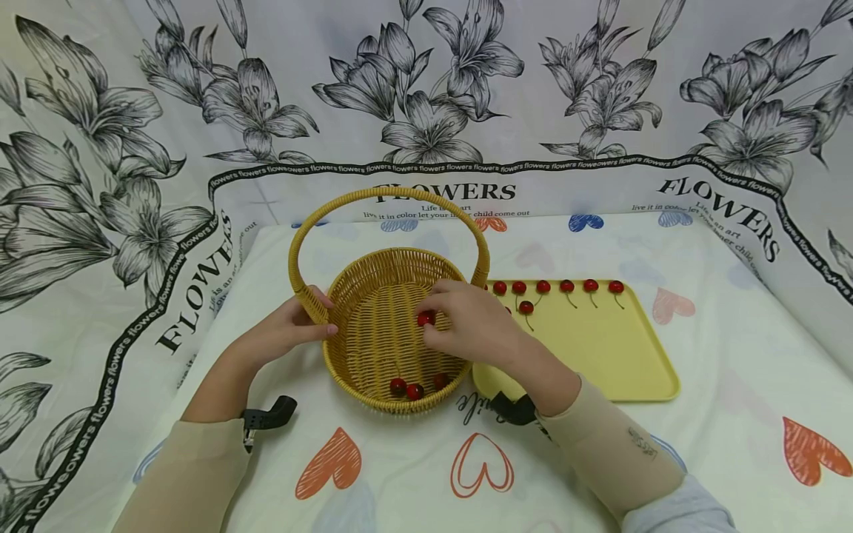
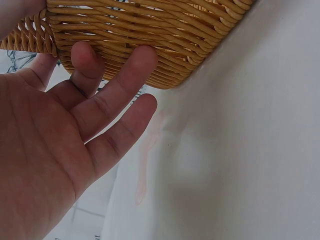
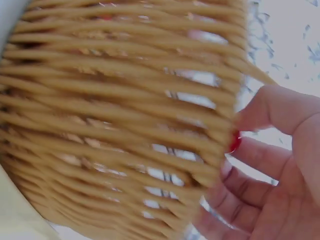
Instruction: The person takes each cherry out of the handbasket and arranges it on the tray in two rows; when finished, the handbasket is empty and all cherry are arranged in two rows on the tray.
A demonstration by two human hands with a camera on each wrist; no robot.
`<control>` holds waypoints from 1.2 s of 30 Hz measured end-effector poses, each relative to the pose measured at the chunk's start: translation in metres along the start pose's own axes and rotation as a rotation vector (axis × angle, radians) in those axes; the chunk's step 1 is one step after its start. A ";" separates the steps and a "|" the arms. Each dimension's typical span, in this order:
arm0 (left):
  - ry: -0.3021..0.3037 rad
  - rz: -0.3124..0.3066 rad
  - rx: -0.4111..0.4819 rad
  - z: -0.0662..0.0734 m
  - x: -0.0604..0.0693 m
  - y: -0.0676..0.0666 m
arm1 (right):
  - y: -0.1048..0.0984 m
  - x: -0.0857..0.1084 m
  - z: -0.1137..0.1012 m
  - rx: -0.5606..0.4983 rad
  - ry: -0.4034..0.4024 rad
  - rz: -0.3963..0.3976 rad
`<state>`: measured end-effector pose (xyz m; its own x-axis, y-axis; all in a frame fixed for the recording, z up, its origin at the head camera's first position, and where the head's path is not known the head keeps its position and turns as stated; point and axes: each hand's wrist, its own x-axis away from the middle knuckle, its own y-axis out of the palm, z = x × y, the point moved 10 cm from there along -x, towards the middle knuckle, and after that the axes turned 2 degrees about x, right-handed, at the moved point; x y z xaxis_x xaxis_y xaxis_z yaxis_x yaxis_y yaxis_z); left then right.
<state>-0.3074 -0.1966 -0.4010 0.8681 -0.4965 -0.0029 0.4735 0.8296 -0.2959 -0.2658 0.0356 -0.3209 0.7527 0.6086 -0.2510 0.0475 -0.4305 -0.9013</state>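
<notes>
A round wicker basket (image 1: 380,326) with a tall arched handle stands on the table. My left hand (image 1: 289,327) grips its left side where the handle meets the rim, the thumb over the rim; in the left wrist view the other fingers (image 2: 115,100) lie spread by the outer wall. Over the basket's right half, my right hand (image 1: 476,318) pinches a red cherry (image 1: 426,318) between thumb and fingers. That cherry (image 3: 234,142) shows partly behind the blurred wicker in the right wrist view. Near the front inside the basket lie cherries (image 1: 415,391), one in shade.
To the right of the basket lies a yellow tray (image 1: 600,355), partly behind my right forearm. Several stemmed cherries (image 1: 566,286) line its far edge, with another (image 1: 526,307) in front of them. A heart-printed cloth (image 1: 400,474) covers the table; flower-printed fabric hangs behind.
</notes>
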 end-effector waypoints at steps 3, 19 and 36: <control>-0.017 0.002 0.001 -0.001 0.000 0.000 | -0.016 0.003 0.002 -0.049 -0.010 0.034; -0.041 0.006 -0.002 -0.005 0.000 -0.002 | -0.089 0.045 0.078 -0.328 0.214 -0.046; -0.032 0.004 -0.008 -0.004 0.000 -0.001 | -0.037 0.074 0.208 -0.311 0.557 -0.324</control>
<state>-0.3082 -0.1986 -0.4043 0.8744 -0.4844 0.0265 0.4688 0.8296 -0.3034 -0.3480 0.2349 -0.3799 0.8885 0.3434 0.3044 0.4482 -0.5064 -0.7367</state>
